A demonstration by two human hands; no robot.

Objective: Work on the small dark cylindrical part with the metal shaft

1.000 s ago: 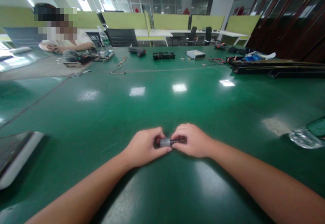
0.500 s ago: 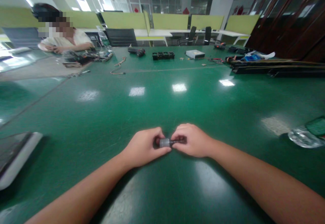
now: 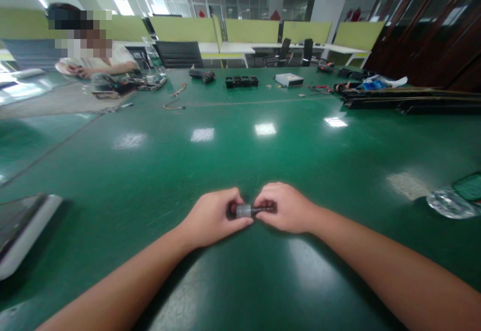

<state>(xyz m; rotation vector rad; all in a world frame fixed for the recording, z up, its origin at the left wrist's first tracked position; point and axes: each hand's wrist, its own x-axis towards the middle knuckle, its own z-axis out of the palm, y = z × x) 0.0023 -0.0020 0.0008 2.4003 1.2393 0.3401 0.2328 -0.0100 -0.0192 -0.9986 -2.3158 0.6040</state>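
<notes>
Low over the green table [image 3: 233,166], a small grey cylinder with a dark ribbed rod [image 3: 244,211] lies sideways between my two hands. My left hand [image 3: 216,218] is closed around its left part, thumb along the near side and fingers behind. With thumb and curled fingers, my right hand [image 3: 285,208] pinches the dark rod at the right end. The fingertips hide parts of both ends, so its exact kind cannot be made out.
At far left sits a person [image 3: 93,60] near a heap of parts [image 3: 116,85]. Along the back lie a drill-like tool [image 3: 202,75], a black block [image 3: 242,82], a silver box [image 3: 289,80] and dark rails [image 3: 409,101]. A white-edged device [image 3: 33,231] is left, a clear bottle [image 3: 453,203] right.
Both hands keep their hold on the cylinder and rod, almost in the same place. A little more of the dark rod shows by my right fingertips.
</notes>
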